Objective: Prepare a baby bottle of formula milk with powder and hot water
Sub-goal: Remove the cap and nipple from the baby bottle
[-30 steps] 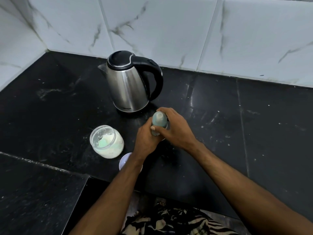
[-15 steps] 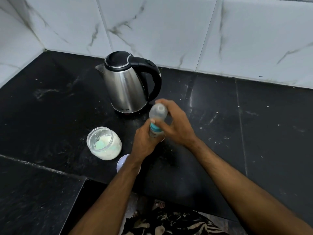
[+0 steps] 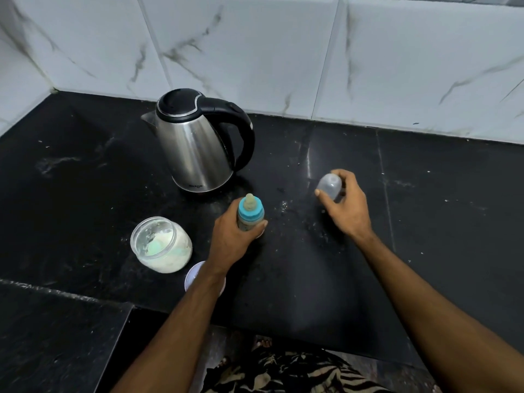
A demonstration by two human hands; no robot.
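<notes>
A baby bottle (image 3: 250, 213) with a blue collar and bare teat stands upright on the black counter, and my left hand (image 3: 231, 238) is wrapped around its body. My right hand (image 3: 346, 206) is off to the right, low over the counter, holding the bottle's clear dome cap (image 3: 329, 186). A steel electric kettle (image 3: 195, 146) with a black lid and handle stands behind the bottle. An open clear jar of white formula powder (image 3: 160, 244), with a pale green scoop inside, sits left of my left hand.
The jar's white lid (image 3: 192, 275) lies partly under my left forearm. The black stone counter (image 3: 425, 222) meets white marbled wall tiles (image 3: 283, 52) at the back and left. Its front edge steps down at the lower left.
My right hand has pulled the clear cap off the bottle and carried it to the right. The teat and blue collar are now exposed. My left hand keeps its hold on the bottle.
</notes>
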